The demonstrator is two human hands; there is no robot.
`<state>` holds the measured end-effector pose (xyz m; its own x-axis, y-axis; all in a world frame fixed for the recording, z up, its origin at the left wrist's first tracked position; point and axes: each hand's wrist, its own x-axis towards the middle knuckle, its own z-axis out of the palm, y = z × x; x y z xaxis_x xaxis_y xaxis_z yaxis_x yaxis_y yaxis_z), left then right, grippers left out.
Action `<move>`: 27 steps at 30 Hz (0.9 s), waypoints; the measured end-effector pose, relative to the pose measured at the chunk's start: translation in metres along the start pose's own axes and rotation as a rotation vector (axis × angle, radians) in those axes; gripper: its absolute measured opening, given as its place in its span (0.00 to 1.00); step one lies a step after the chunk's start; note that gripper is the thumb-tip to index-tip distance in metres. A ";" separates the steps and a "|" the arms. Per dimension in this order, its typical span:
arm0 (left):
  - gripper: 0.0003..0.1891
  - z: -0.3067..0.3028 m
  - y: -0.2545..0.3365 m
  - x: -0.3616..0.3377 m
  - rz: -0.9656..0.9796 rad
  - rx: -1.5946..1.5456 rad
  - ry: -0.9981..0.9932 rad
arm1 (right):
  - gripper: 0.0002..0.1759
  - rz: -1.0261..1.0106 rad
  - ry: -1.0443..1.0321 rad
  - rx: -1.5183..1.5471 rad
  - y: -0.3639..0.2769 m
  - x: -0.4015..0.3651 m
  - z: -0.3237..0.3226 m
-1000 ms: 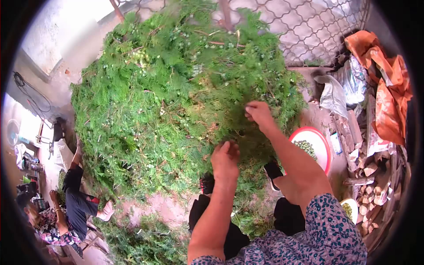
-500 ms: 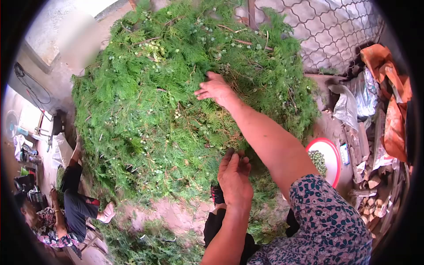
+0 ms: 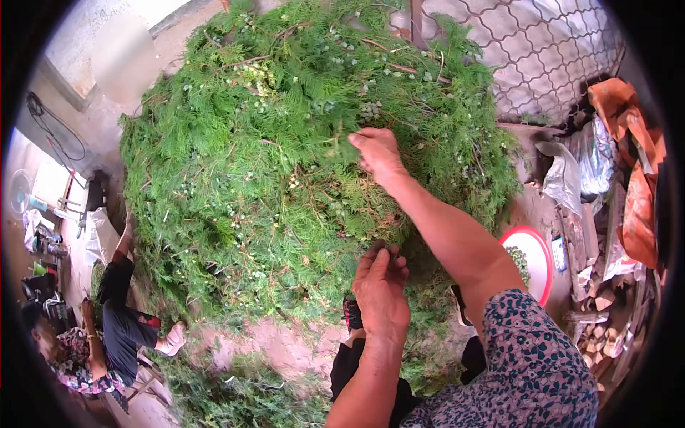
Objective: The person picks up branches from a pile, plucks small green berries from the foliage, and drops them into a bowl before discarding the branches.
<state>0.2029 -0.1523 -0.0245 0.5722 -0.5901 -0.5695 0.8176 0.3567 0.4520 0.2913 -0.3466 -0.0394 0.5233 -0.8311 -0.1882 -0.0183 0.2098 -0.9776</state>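
Note:
A broad heap of green conifer branches (image 3: 235,178), dotted with small pale cones, fills the middle of the view. Over its upper right part, my right hand (image 3: 379,153) pinches the stem of a leafy green conifer sprig (image 3: 334,143), which is slightly blurred. My left hand (image 3: 383,292) is nearer to me, at the heap's front edge, fingers curled and thumb pressed towards them. Whatever lies between those fingers is hidden. Beyond my right forearm stands a white basin (image 3: 540,265) with a red rim, partly covered by the arm, with small green cones (image 3: 519,262) inside.
At the lower left another person (image 3: 93,349) sits on a low stool beside the heap. More cut branches (image 3: 242,396) lie on the floor near my feet. To the right are stacked firewood (image 3: 599,332), an orange cloth (image 3: 631,178) and plastic bags (image 3: 596,157); wire mesh (image 3: 542,57) stands behind.
My right hand has drawn back to the right and its spread fingers have closed on a sprig, lifting it off the heap. My left hand has hardly moved.

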 end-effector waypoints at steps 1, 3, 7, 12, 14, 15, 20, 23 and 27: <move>0.11 -0.001 0.000 0.000 -0.002 -0.004 -0.001 | 0.07 -0.019 0.020 0.023 0.002 -0.003 -0.012; 0.10 -0.003 -0.001 0.002 -0.008 -0.006 -0.017 | 0.08 -0.017 0.070 -0.006 -0.001 -0.012 -0.033; 0.09 -0.001 -0.001 0.000 -0.018 -0.002 -0.027 | 0.09 0.019 0.095 -0.069 -0.001 -0.039 -0.075; 0.10 -0.004 0.004 0.000 -0.013 0.006 -0.025 | 0.10 0.043 0.088 -0.161 0.017 -0.074 -0.117; 0.10 -0.004 0.005 0.000 -0.018 0.004 -0.017 | 0.10 0.047 0.086 -0.176 0.031 -0.081 -0.132; 0.10 -0.003 0.005 0.000 -0.009 -0.012 -0.011 | 0.11 0.024 0.081 -0.240 0.035 -0.085 -0.137; 0.10 -0.003 0.008 0.001 0.004 -0.028 0.005 | 0.13 -0.081 0.024 -0.524 0.036 -0.096 -0.158; 0.10 -0.005 0.011 0.000 0.011 -0.023 0.002 | 0.13 -0.147 -0.055 -0.750 0.042 -0.097 -0.176; 0.10 -0.004 0.011 0.000 0.019 -0.035 -0.007 | 0.12 -0.256 -0.052 -1.003 0.051 -0.086 -0.187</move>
<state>0.2124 -0.1450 -0.0225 0.5875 -0.5880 -0.5559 0.8083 0.3930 0.4385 0.0856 -0.3607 -0.0910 0.6469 -0.7623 0.0178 -0.5899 -0.5151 -0.6218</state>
